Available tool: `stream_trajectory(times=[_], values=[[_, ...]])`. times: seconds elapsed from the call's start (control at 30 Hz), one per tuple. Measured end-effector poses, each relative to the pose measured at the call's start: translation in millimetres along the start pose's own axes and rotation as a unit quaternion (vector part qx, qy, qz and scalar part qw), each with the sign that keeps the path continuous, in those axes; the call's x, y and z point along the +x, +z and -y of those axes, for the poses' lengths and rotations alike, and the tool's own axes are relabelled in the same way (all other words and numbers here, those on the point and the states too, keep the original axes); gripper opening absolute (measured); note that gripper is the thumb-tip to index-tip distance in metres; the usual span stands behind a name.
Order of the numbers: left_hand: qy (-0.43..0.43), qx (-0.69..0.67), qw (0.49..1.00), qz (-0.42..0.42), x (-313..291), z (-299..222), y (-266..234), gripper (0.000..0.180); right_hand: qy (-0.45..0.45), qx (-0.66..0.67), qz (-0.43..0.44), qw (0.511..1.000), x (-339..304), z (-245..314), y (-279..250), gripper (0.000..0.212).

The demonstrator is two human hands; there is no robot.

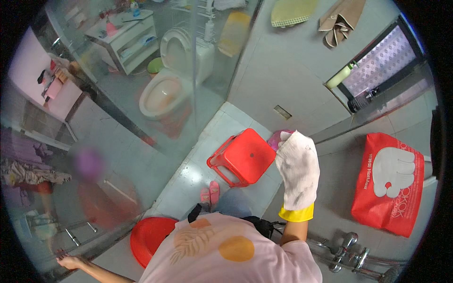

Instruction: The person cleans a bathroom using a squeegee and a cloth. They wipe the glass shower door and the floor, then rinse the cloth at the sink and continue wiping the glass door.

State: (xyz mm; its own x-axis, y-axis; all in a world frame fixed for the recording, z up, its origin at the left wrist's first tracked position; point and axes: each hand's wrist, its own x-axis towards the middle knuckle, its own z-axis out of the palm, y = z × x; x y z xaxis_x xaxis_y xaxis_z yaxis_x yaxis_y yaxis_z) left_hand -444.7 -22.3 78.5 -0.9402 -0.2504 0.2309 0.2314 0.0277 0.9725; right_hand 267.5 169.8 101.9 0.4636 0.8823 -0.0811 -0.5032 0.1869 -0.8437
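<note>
My right hand reaches forward in a yellow rubber glove (297,214). A white cloth with grey smudges (298,170) covers it from the fingertips nearly to the glove's cuff, so its fingers are hidden. Just beyond the cloth, a pink round object (278,137) is partly covered. Left of the cloth stands a red plastic stool (250,155) on the tiles. At the lower left, my bare left hand (71,262) is by the glass panel (108,141), below a metal handle (72,237). Its small fingers look extended, and nothing shows in them.
Behind the glass stand a white toilet (163,94) and a white shelf unit (122,42). A red basin (148,238) lies at my left side. To the right are a red bag (389,184) on the wall, a metal shower tap (347,245) and a window ledge with bottles (342,75).
</note>
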Motion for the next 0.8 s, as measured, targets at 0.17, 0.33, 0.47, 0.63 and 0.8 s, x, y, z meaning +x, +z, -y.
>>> stream_trajectory(times=[0.17,0.33,0.47,0.63,0.8], values=[[0.29,0.174,0.941,-0.013,30,46,-13,0.039,-0.026,-0.075,0.017,0.997,7,7,16,0.035],[0.318,-0.05,0.946,-0.036,-19,18,7,0.028,0.031,0.008,-0.004,0.999,-9,34,48,0.038],[0.396,-0.174,0.894,0.118,-172,-43,62,0.015,0.02,-0.018,0.062,0.998,-4,36,48,0.037],[0.435,-0.34,0.697,0.457,-345,-125,142,0.012,0.028,-0.064,0.12,0.99,13,53,51,0.027],[0.483,-0.279,0.516,0.65,-453,-172,215,0.019,0.032,-0.022,0.147,0.988,45,60,59,0.036]])
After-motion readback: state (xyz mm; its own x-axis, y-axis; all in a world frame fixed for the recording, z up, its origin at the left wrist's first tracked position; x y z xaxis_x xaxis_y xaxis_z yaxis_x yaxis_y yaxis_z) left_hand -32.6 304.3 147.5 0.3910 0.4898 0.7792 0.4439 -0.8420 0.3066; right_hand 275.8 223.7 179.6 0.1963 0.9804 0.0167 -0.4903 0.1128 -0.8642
